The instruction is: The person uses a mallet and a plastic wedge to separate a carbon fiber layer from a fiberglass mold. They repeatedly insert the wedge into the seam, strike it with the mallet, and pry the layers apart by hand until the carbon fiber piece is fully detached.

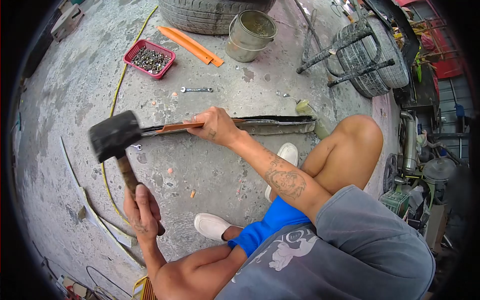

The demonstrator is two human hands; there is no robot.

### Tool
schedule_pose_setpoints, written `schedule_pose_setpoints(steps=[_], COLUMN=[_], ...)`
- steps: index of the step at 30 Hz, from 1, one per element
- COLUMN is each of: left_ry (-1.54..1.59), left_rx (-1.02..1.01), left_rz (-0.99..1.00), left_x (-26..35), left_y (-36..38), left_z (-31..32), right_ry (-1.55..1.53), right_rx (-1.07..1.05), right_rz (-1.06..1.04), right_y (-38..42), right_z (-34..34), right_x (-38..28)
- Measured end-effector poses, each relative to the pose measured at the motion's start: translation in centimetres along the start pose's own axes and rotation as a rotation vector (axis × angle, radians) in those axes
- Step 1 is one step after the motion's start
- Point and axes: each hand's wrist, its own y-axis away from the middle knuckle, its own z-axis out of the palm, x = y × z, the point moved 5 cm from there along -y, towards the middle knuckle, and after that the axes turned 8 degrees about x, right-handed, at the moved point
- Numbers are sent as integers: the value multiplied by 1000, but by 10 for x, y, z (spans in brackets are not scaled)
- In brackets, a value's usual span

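My left hand (142, 210) is wrapped around the wooden handle of a black-headed mallet (115, 135). The mallet head is raised by the left end of a long, narrow dark channel piece (280, 120) lying across the concrete floor. With fingers closed, my right hand (215, 126) grips an orange strip (175, 128) along that piece. Part of the strip is hidden under the hand. Just beyond lies a combination wrench (196, 90), and the end of another wrench (136, 147) shows below the channel piece.
A pink basket (165, 68) of small metal hardware, orange strips (187, 45), a metal bucket (250, 37) and a tire (215, 15) stand ahead. A yellow cord (117, 90) and a bent pale strip (92, 210) run along the left. Wheels (372, 60) and metal parts crowd the right.
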Motion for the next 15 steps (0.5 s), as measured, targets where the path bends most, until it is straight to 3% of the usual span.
schedule_pose_setpoints(steps=[2, 4, 9, 12, 15], left_ry=[16, -126, -11, -97, -37], left_rx=[35, -77, 72, -86, -13], left_rz=[-2, -112, -40, -152, -119], left_x=[-4, -10, -12, -20, -22], left_y=[1, 2, -4, 2, -3], left_z=[4, 15, 5, 16, 4], right_ry=[46, 54, 11, 23, 46], right_rx=[-45, -60, -64, -79, -128], right_rz=[60, 62, 62, 56, 91], right_y=[-1, 0, 3, 3, 6], right_z=[1, 0, 1, 4, 8], right_x=[0, 3, 4, 5, 14])
